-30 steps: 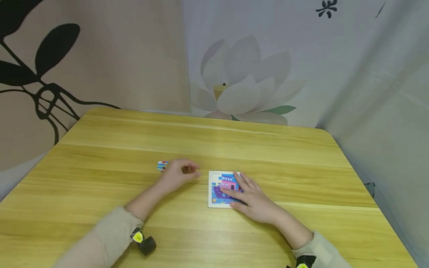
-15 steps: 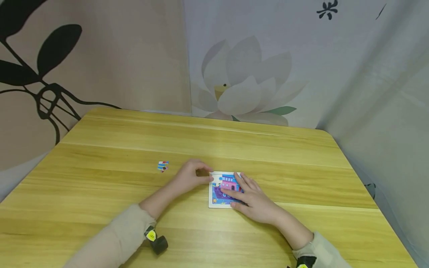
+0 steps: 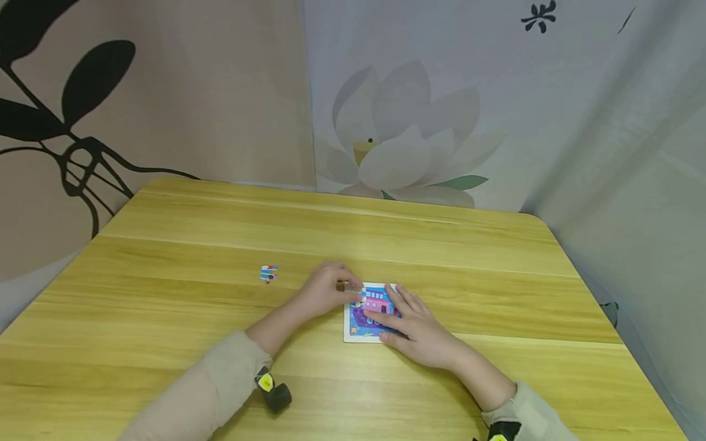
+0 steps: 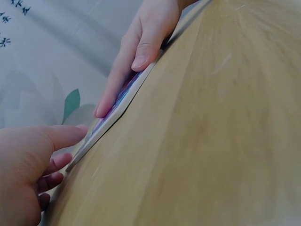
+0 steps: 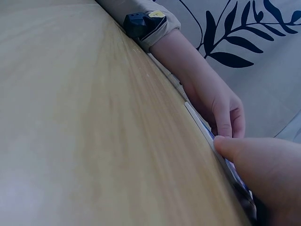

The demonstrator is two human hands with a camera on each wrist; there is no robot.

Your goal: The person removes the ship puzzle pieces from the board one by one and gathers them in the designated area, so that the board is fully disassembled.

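A jigsaw puzzle (image 3: 375, 331) in a white frame lies flat on the table, its picture a pink and purple ship on blue water. Over its upper left corner, my left hand (image 3: 328, 291) pinches a small puzzle piece between thumb and index finger; the fingers mostly hide it. My right hand (image 3: 421, 334) rests on the puzzle's right side with fingers spread and covers that part. In the left wrist view, the right hand (image 4: 148, 37) lies along the puzzle's edge. The right wrist view shows the left hand (image 5: 223, 110) with fingertips down at the puzzle.
Loose puzzle matter (image 3: 268, 274), blue, white and red, lies left of the frame; whether it is one piece or more I cannot tell. The wooden table (image 3: 469, 257) has its far edge against a printed curtain (image 3: 231, 92).
My left hand has moved right, from beside the loose puzzle matter to the puzzle's upper left corner, uncovering that matter. The right hand has stayed in place on the puzzle.
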